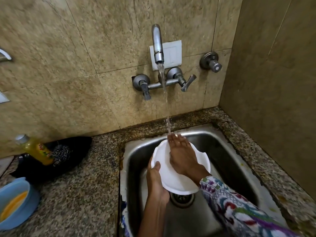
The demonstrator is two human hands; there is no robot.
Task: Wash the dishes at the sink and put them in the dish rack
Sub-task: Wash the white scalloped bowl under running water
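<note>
A white plate (168,175) is held tilted over the steel sink (227,161), above the drain. My left hand (156,182) grips its left rim, thumb on the plate's face. My right hand (183,156) lies flat on the plate's face, fingers spread and pointing away from me. Water runs from the wall tap (158,45) and lands on my right fingertips at the plate's far edge. No dish rack is in view.
On the granite counter (85,185) to the left stand a yellow dish-soap bottle (36,149), a steel scrubber (61,153) on a black cloth (71,146), and a blue bowl (15,202) with yellow liquid. Tap handles (187,82) jut from the tiled wall.
</note>
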